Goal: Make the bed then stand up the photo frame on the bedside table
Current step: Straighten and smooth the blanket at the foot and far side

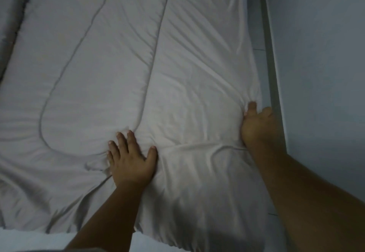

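Lengthwise away, white quilt [138, 64]; left hand [131, 159] flat, right hand [256, 125] gripping its edge.

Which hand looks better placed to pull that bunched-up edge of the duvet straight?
Probably the right hand: its fingers are already pinching the duvet where the wrinkles gather at the bed's right edge. The left hand lies flat nearer the middle, pressing rather than gripping.

Pale grey quilt [110, 70], curved stitching.

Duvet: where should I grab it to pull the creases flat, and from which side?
Pinch the duvet at its right edge, where the right hand already bunches fabric. Come from the wall side; creases fan out from there, and the left hand lies flat mid-quilt.
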The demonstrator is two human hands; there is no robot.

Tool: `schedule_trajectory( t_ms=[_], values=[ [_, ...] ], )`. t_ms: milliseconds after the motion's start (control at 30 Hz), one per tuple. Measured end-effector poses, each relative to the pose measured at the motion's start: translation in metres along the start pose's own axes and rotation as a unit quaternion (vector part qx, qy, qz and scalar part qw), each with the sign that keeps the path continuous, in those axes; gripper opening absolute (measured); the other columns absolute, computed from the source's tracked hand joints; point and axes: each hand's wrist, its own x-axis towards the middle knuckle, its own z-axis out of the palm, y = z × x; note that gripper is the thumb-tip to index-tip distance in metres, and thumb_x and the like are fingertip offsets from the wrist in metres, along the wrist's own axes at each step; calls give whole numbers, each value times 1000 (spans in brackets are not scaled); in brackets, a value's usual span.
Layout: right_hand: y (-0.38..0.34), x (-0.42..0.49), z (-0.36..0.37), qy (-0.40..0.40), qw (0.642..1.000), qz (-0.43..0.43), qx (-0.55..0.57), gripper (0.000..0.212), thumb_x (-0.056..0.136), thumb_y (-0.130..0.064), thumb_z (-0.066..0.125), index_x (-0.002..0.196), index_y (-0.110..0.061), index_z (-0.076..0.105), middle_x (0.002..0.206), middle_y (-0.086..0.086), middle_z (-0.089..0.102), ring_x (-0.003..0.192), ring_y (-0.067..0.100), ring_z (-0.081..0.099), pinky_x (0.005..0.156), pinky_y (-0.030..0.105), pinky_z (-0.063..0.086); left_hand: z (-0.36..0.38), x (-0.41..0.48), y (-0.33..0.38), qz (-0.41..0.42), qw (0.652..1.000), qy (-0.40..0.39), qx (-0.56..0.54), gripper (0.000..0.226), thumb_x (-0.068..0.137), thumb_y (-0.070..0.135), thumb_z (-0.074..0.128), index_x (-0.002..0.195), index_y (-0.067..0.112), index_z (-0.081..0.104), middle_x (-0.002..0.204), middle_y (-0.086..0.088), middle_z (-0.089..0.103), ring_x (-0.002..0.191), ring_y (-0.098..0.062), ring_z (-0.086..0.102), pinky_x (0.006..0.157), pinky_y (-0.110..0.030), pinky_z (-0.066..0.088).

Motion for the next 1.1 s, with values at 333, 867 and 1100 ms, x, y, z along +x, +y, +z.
schedule_trajectory(
  t_ms=[333,867,1100],
  values=[
    [12,-10,33,-67,997,12,22,63,100,-41,19,150,-3,14,158,16,15,146,31,12,120,43,7,2,1,7,-1,1000,2,1,103,66,69,9,152,13,12,160,-17,8,147,-37,6,118,-47,6],
    [-57,-32,15,-87,991,-102,3,59,101,-34,26,149,-4,13,159,13,15,147,25,10,120,38,5,-35,4,-1,43,996,-67,-31,106,60,76,2,153,25,1,162,0,-3,149,-25,-2,119,-41,3],
    [-161,-53,11,-98,967,-232,-37,62,99,-43,25,150,-8,16,159,9,17,148,22,9,120,36,3,-75,56,-31,89,995,-45,-32,98,65,74,-3,152,28,-6,161,4,-10,149,-21,-8,121,-40,-1]
  ],
)
